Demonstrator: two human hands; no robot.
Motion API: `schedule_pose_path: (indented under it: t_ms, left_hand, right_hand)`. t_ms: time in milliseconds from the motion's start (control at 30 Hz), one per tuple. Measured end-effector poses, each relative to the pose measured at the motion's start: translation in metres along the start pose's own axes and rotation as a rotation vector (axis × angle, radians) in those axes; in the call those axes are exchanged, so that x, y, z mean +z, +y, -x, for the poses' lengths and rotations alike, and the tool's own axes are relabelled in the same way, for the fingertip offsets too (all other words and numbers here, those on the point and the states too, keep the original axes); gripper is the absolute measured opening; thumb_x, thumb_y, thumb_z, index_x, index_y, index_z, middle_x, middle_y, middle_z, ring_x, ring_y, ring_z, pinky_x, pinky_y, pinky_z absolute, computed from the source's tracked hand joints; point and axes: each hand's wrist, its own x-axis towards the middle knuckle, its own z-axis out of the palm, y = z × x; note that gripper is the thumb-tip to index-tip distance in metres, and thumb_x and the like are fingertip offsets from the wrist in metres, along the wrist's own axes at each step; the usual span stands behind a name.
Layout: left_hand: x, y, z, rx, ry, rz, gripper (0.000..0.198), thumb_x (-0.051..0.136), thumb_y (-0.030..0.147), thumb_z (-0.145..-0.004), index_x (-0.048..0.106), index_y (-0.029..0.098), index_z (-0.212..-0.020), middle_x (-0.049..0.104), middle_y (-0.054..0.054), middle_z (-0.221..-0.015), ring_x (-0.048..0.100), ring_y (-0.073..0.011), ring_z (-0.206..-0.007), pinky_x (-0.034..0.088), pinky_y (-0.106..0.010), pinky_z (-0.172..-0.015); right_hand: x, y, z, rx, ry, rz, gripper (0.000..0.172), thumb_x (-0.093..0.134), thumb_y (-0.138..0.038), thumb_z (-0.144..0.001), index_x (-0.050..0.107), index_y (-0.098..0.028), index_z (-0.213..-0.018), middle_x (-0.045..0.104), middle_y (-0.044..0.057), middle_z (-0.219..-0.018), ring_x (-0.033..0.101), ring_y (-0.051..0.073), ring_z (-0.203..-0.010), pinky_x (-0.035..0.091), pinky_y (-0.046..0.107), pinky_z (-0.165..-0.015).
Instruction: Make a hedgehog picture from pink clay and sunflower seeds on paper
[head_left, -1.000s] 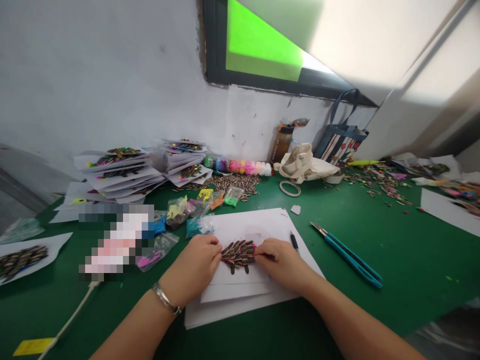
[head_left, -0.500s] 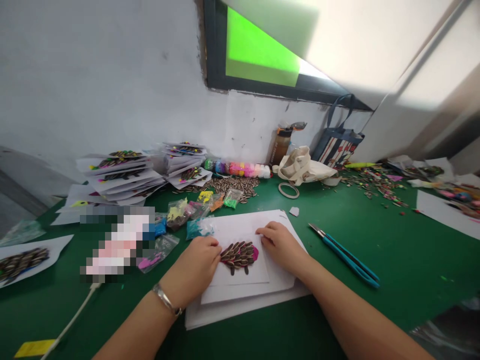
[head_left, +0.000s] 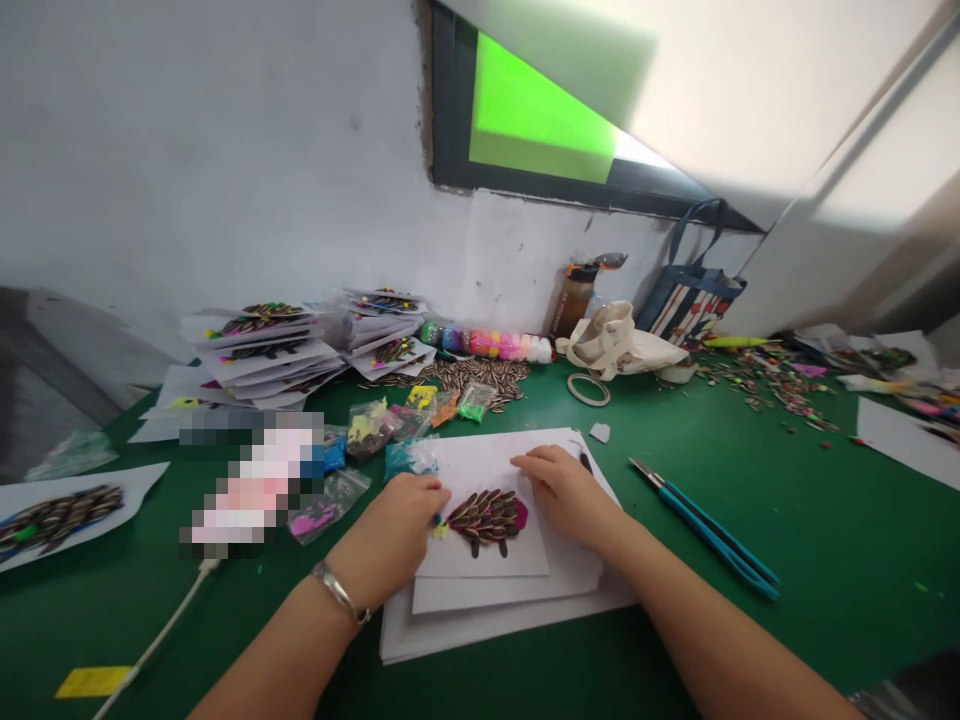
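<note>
A small white paper card [head_left: 474, 566] bears a picture of overlapping striped sunflower seeds [head_left: 486, 517] with a magenta patch at its right end and two dark seeds below like legs. My left hand [head_left: 397, 525] is closed at the card's left edge, fingers curled; what they pinch, if anything, is hidden. Small blue and yellow bits [head_left: 440, 531] show beside its fingertips. My right hand [head_left: 571, 492] rests on the card's upper right, fingers stretched out. Under the card lie larger white sheets [head_left: 450, 598]. A thin dark tool [head_left: 585, 458] is partly hidden behind my right hand.
Blue-handled tweezers [head_left: 705, 528] lie on the green table [head_left: 810, 500] at right. Clay packets [head_left: 367, 428], loose seeds [head_left: 484, 377] and stacked seed pictures [head_left: 281, 375] lie behind and left. A tape roll [head_left: 589, 390], cloth bag [head_left: 630, 345] and bottle [head_left: 576, 300] stand farther back.
The view has shifted slightly left. My left hand has drawn back a little from the seeds, uncovering the blue and yellow bits. More of the dark tool shows behind my right hand.
</note>
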Motion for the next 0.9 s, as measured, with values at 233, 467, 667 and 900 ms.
schedule_pose_path:
  t_ms: [233,467,667,900]
  left_hand:
    - [0.001,0.001,0.0,0.036,0.009,-0.024,0.041,0.037,-0.004,-0.075,0.067,0.018,-0.094,0.061,-0.01,-0.109,0.053,-0.0239,-0.103,0.045,-0.036,-0.088]
    - [0.001,-0.001,0.001,0.045,-0.009,-0.039,0.038,0.038,-0.003,-0.075,0.066,0.018,-0.09,0.061,-0.009,-0.105,0.052,-0.0233,-0.102,0.044,-0.036,-0.089]
    - [-0.004,0.002,0.001,0.026,-0.033,-0.024,0.04,0.037,-0.005,-0.073,0.065,0.018,-0.091,0.061,-0.009,-0.107,0.052,-0.0228,-0.102,0.043,-0.034,-0.089]
    - [-0.006,0.0,0.002,0.029,-0.052,-0.019,0.041,0.038,-0.006,-0.07,0.065,0.018,-0.089,0.062,-0.008,-0.104,0.053,-0.0224,-0.099,0.043,-0.034,-0.087]
  right_hand:
    - [-0.006,-0.042,0.001,-0.087,0.02,-0.018,0.036,0.044,-0.008,-0.086,0.064,-0.023,-0.113,0.059,0.009,-0.117,0.047,0.023,-0.109,0.041,0.041,-0.093]
    - [0.002,-0.041,0.003,-0.119,-0.055,-0.003,0.029,0.049,-0.019,-0.088,0.065,-0.023,-0.111,0.056,0.009,-0.123,0.044,0.025,-0.115,0.037,0.045,-0.1]
    - [0.0,-0.038,0.003,-0.082,-0.008,-0.016,0.032,0.047,-0.016,-0.088,0.062,-0.022,-0.116,0.057,0.01,-0.121,0.047,0.025,-0.113,0.039,0.045,-0.098]
    - [-0.002,-0.042,0.003,-0.047,0.009,-0.008,0.028,0.047,-0.011,-0.086,0.07,-0.021,-0.099,0.063,0.009,-0.102,0.052,0.023,-0.1,0.043,0.041,-0.09]
